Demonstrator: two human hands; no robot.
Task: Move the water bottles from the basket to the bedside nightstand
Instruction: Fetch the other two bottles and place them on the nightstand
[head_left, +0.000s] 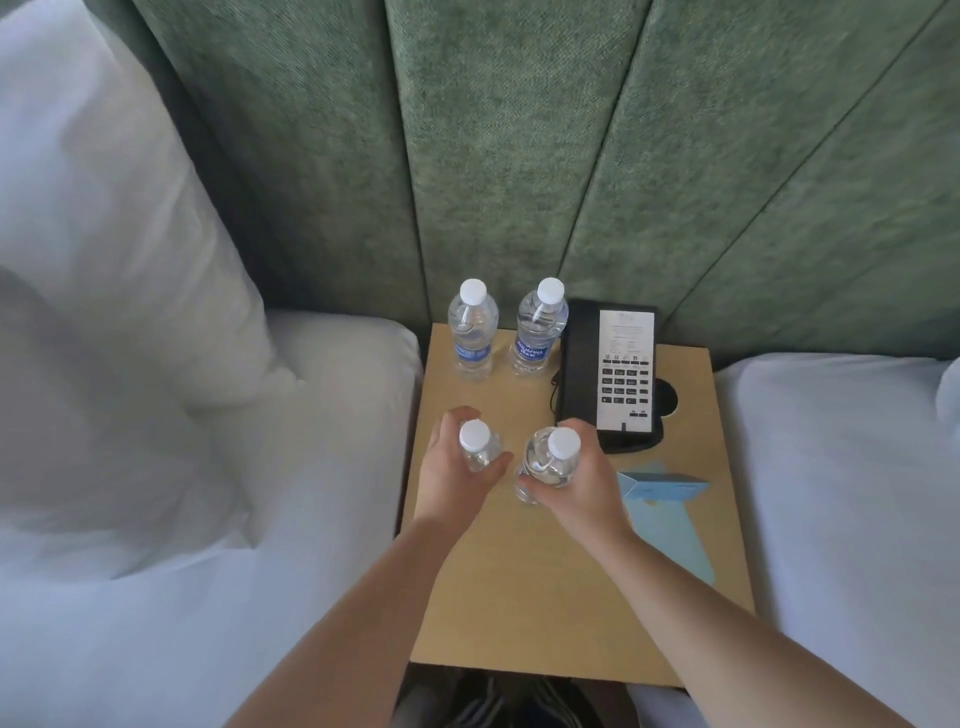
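Two clear water bottles with white caps and blue labels stand upright at the back of the wooden nightstand (519, 597), one on the left (471, 332) and one to its right (539, 328). My left hand (451, 470) grips a third bottle (477, 445) over the middle of the nightstand. My right hand (576, 486) grips a fourth bottle (553, 457) just beside it. Both held bottles point cap-up and their lower halves are hidden by my fingers. The basket is out of view.
A black desk phone (613, 374) sits at the back right of the nightstand. A light blue folded card (670, 514) lies at the right edge. White beds (156, 571) flank both sides, with a pillow (104, 234) at left and a green padded headboard (493, 156) behind.
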